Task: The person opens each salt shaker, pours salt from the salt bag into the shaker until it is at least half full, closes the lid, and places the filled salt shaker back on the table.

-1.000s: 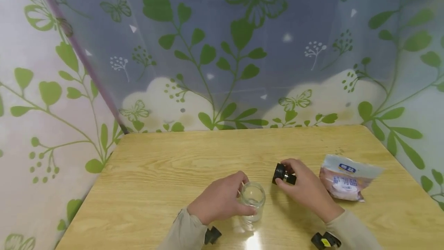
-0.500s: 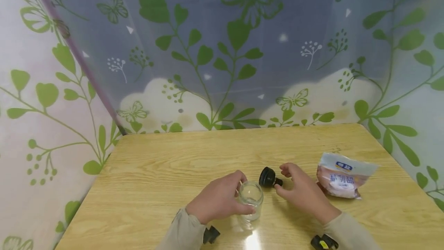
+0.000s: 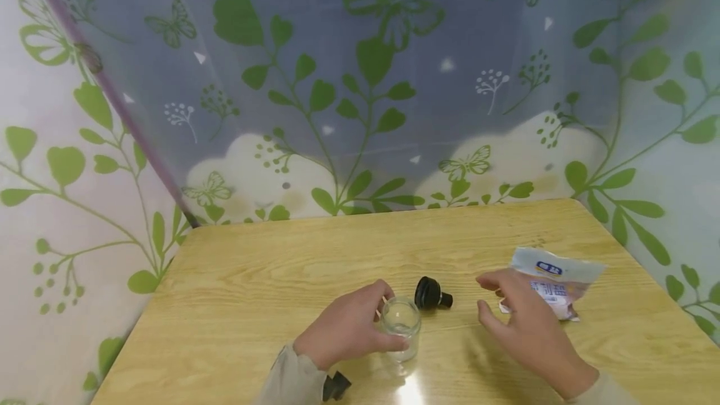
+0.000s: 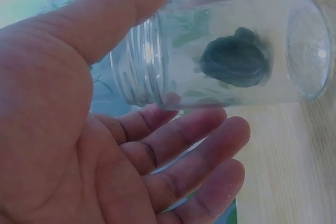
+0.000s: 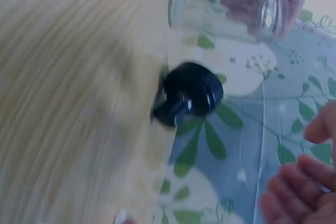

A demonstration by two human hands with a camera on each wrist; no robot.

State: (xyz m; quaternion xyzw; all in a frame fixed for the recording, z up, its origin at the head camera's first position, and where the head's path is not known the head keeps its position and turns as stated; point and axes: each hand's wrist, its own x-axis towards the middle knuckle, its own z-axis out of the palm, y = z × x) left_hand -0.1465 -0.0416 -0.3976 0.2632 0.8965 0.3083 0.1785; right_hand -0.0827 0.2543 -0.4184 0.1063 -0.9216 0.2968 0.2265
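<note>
At far left, a pale wall (image 3: 45,217) printed with green leaves meets a purple strip (image 3: 125,119) at the corner. The back wall (image 3: 315,149) is blue over white cloud shapes, with green plants and butterflies. Below it spreads a yellow wood-grain table (image 3: 253,280), a bright glare (image 3: 409,390) near its front.

A beige sleeve (image 3: 289,380) leads to the left hand (image 3: 349,327), whose thumb and fingers hold a clear glass jar (image 3: 404,327) upright on the table, mouth up. Just right of the jar, a black lid (image 3: 430,294) lies on its side, narrow end pointing right. Farther right, the right hand (image 3: 525,330) holds nothing, thumb and fingers wide apart. It partly hides a pink-and-white bag (image 3: 568,289); whether they touch cannot be told. A pale leafy wall (image 3: 675,161) closes the right side.
</note>
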